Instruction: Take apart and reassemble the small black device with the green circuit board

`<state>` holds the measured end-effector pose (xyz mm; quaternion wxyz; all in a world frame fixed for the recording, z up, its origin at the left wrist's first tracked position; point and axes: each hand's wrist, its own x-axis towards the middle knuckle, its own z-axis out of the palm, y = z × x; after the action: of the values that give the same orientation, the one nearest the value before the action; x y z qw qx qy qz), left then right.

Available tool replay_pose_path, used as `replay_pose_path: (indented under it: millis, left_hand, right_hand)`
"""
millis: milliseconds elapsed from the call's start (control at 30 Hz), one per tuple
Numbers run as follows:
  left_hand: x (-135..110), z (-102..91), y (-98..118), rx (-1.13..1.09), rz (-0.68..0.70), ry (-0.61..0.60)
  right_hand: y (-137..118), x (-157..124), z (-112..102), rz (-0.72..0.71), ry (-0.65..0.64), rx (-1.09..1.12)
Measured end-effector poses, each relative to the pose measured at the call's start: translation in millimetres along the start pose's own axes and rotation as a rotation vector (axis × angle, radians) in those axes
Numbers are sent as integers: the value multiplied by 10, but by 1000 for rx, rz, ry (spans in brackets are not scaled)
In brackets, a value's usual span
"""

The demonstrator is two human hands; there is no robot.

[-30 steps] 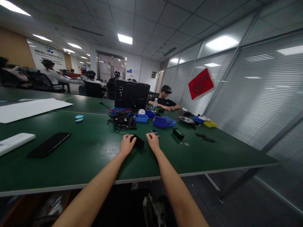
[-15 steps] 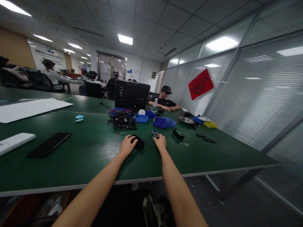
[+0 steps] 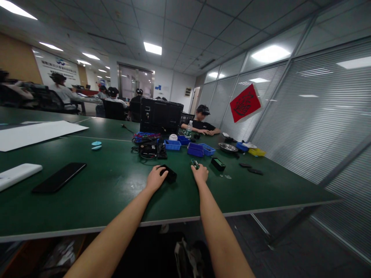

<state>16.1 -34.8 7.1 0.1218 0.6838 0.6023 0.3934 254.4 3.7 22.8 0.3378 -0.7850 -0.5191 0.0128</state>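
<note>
My left hand (image 3: 155,177) is closed on the near left end of a black box (image 3: 170,174) that rests on the green table (image 3: 116,200). In my right hand (image 3: 200,173) is a small green circuit board (image 3: 194,164), pinched between thumb and fingers just above the tabletop. To the right of that hand lies another black case (image 3: 218,164) with a green panel on top. Small clear bits (image 3: 228,177) are on the table near it.
Beyond my hands are blue bins (image 3: 173,145), a heap of cables (image 3: 146,137), a monitor (image 3: 161,116) and a bottle (image 3: 189,129). A metal bowl (image 3: 228,148) stands to the right. Left are a black phone-like slab (image 3: 59,177) and white paper (image 3: 40,133). A person (image 3: 203,123) sits opposite.
My right hand has moved a little to the right with the circuit board, which has turned in the fingers. My left hand and the black box have stayed in place.
</note>
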Motion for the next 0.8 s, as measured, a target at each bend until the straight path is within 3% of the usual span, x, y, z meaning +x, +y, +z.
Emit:
replay_pose_path:
  millis: [167,367,533,800]
  left_hand:
    - [-1,-22,24,-5,-19,-19]
    - [10,16,-8,5,9,19]
    - [0,-8,19,44,18,43]
    - [-7,-23,44,32,44,-7]
  right_hand:
    - [23,16,52,-36,-2,-17]
    - [5,56,70,-31,-79,148]
    - [23,59,12,57,-72,65]
    - [-41,-27,35,-26,-33,16]
